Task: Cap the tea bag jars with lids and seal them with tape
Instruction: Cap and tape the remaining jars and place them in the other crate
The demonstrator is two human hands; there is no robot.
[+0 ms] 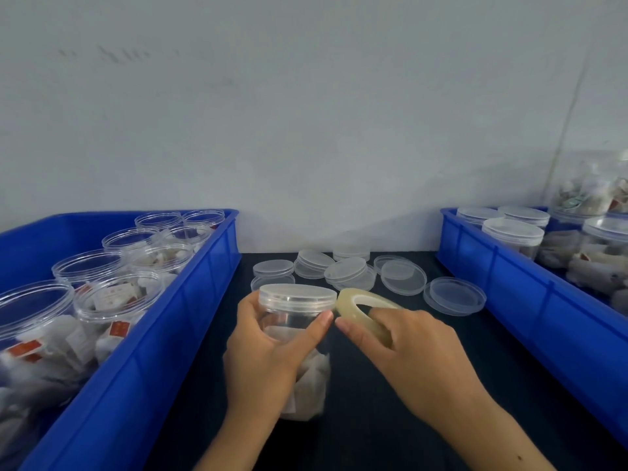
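A clear jar point(299, 334) holding tea bags stands on the dark table, with a clear lid point(298, 294) on top. My left hand point(268, 348) grips the jar from the left, thumb across its front just below the lid. My right hand point(404, 341) holds a yellowish roll of tape point(365, 307), a finger through its hole. The roll's edge touches the lid's right rim. Loose clear lids point(346, 271) lie in a pile behind the jar.
A blue bin point(176, 331) on the left holds several open jars of tea bags point(119, 300). A blue bin point(530, 300) on the right holds capped jars point(513, 236). A pale wall rises behind the table.
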